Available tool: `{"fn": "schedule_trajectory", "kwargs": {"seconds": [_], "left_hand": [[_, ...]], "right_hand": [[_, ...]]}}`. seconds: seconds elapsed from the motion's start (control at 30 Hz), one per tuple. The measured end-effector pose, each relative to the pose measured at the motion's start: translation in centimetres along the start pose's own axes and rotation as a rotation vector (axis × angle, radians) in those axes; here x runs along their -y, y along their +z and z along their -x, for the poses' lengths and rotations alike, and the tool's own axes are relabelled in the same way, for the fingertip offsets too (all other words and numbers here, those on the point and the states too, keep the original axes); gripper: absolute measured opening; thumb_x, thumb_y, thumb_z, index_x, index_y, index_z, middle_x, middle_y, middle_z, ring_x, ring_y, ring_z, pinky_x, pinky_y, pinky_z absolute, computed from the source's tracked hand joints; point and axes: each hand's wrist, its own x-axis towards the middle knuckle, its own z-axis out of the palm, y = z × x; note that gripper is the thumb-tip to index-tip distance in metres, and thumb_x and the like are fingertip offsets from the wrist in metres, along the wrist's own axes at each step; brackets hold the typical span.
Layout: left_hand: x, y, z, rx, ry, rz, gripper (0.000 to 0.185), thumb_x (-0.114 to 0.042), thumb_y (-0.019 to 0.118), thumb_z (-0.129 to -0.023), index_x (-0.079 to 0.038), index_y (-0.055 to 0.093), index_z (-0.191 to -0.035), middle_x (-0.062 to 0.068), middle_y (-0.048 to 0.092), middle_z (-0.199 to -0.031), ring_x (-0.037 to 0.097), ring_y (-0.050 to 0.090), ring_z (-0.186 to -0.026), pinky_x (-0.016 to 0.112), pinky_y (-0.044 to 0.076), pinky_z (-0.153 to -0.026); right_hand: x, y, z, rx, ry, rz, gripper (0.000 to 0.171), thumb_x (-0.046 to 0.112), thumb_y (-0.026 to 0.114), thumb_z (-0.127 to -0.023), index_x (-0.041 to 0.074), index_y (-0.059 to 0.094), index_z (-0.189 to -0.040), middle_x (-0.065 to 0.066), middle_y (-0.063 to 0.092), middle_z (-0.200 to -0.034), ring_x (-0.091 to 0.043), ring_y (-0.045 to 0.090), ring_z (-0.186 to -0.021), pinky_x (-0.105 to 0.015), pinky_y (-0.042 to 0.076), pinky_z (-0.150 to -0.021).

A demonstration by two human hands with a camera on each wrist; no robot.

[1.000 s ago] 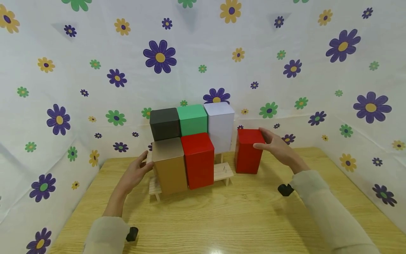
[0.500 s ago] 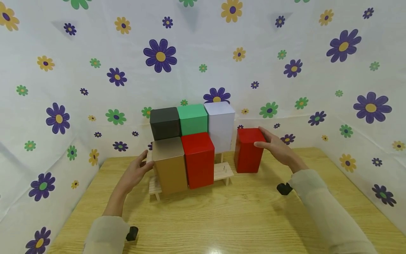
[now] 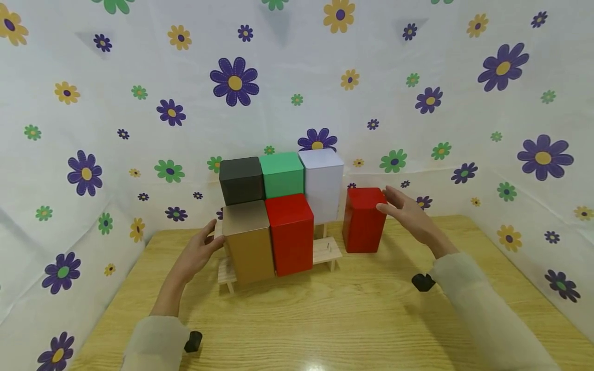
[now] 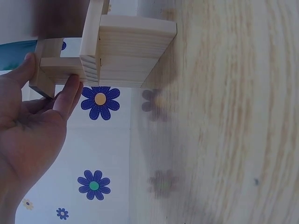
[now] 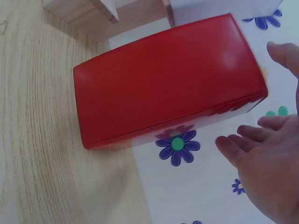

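No legible text, labels, brands or numbers on any box, the wooden stand, or the backdrop.

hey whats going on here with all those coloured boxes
A person is working with tall boxes on a wooden table. The right hand is open beside a red box standing on the table, fingers clear of it. The left hand touches the end of a stepped wooden rack holding five other boxes.
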Motion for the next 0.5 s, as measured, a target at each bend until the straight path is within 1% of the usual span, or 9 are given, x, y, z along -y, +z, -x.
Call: {"fn": "schedule_trajectory", "kwargs": {"seconds": [0.07, 0.17, 0.33, 0.43, 0.5], "left_hand": [[-0.3, 0.0, 0.1, 0.006, 0.0, 0.009, 0.08, -0.053, 0.045, -0.089, -0.016, 0.005, -0.147, 0.008, 0.006, -0.152, 0.036, 0.023, -0.133, 0.052, 0.03, -0.101], [-1.2, -0.1, 0.5, 0.015, 0.002, 0.037, 0.079, -0.048, 0.046, -0.09, -0.013, 0.005, -0.147, 0.012, 0.005, -0.152, 0.037, 0.022, -0.133, 0.052, 0.029, -0.101], [-2.9, -0.1, 1.4, 0.023, 0.0, 0.039, 0.078, -0.044, 0.046, -0.092, -0.006, 0.005, -0.146, 0.016, 0.006, -0.151, 0.039, 0.023, -0.132, 0.052, 0.029, -0.101], [-3.3, 0.0, 1.7, 0.028, -0.005, 0.035, 0.077, -0.044, 0.045, -0.092, -0.006, 0.004, -0.146, 0.016, 0.006, -0.151, 0.039, 0.023, -0.133, 0.052, 0.028, -0.102], [-3.3, 0.0, 1.7, 0.03, -0.007, 0.04, 0.077, -0.044, 0.044, -0.093, -0.007, 0.004, -0.146, 0.016, 0.006, -0.151, 0.038, 0.023, -0.133, 0.052, 0.028, -0.102]], "right_hand": [[0.4, -0.2, 0.4, -0.026, -0.01, 0.013, 0.079, 0.052, 0.05, -0.087, 0.02, 0.011, -0.147, -0.004, 0.019, -0.15, -0.03, 0.021, -0.135, -0.056, 0.024, -0.103], [0.9, -0.4, 1.0, -0.065, -0.024, 0.019, 0.074, 0.051, 0.05, -0.087, 0.022, 0.015, -0.146, -0.006, 0.023, -0.149, -0.031, 0.025, -0.133, -0.057, 0.027, -0.101], [1.7, -0.9, 1.9, -0.115, -0.061, 0.017, 0.068, 0.05, 0.049, -0.088, 0.024, 0.021, -0.145, -0.004, 0.03, -0.145, -0.031, 0.029, -0.131, -0.059, 0.03, -0.098], [2.2, -0.8, 2.4, -0.124, -0.081, 0.031, 0.066, 0.05, 0.048, -0.089, 0.026, 0.023, -0.144, -0.003, 0.032, -0.144, -0.03, 0.032, -0.129, -0.059, 0.031, -0.098], [2.7, -0.7, 2.7, -0.121, -0.093, 0.034, 0.065, 0.049, 0.049, -0.089, 0.026, 0.024, -0.144, -0.003, 0.033, -0.143, -0.03, 0.033, -0.129, -0.058, 0.032, -0.098]]}}
